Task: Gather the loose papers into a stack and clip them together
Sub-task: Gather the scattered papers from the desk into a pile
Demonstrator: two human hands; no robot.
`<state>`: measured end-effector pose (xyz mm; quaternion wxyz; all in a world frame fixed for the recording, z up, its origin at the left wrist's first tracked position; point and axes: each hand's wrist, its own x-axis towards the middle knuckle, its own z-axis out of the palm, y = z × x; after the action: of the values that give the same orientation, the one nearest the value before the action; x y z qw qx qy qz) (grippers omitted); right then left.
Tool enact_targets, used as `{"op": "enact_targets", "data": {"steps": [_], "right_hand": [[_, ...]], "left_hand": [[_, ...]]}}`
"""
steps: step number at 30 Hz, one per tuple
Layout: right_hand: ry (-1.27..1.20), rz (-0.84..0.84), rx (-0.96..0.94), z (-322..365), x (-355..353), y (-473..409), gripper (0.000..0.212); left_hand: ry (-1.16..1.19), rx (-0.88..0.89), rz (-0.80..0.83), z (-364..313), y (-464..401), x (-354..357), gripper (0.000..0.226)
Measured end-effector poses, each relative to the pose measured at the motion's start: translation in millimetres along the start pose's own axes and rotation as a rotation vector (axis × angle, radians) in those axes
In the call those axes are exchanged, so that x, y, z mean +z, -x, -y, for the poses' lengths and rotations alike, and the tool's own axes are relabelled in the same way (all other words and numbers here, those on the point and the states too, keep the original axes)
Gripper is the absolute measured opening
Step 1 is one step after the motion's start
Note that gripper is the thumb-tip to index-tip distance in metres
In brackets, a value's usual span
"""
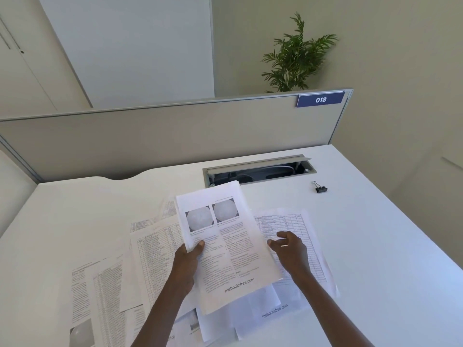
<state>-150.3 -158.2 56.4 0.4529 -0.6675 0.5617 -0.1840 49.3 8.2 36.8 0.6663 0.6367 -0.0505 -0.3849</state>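
Observation:
My left hand (188,259) grips a thin stack of printed pages (226,249) by its left edge, thumb on top, lifted above the desk. The top page shows two round grey pictures and text. My right hand (290,249) hovers just right of the stack with fingers loosely spread, over a table-printed sheet (303,236). Several loose papers (107,291) lie scattered on the white desk (375,246) to the left and under the stack. A black binder clip (320,188) lies apart at the far right of the desk.
An open cable tray slot (258,171) is set into the desk just behind the papers. A grey partition (175,136) with a blue "018" label (320,99) closes the back. A green plant (295,56) stands behind it. The desk's right edge runs diagonally.

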Motion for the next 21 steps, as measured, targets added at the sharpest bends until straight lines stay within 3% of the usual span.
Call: {"op": "enact_targets", "data": {"steps": [4,8,16,21], "right_hand": [[0.237,-0.064,0.099,-31.6,-10.6,-11.1,0.065],[0.471,-0.146,0.241,-48.9,-22.8,-10.3,0.076],[0.64,-0.195,0.353,-69.0,-19.3,-5.9,0.093],[0.616,-0.161,0.401,-71.6,-27.8,-14.6,0.097]], "left_hand": [[0.023,0.001,-0.025,-1.0,2.5,-10.0,0.013],[0.03,0.002,-0.033,-3.3,5.1,-16.8,0.014],[0.02,0.006,-0.045,-3.9,11.9,-17.8,0.012],[0.018,0.03,-0.032,-3.4,17.8,-12.7,0.014]]}}
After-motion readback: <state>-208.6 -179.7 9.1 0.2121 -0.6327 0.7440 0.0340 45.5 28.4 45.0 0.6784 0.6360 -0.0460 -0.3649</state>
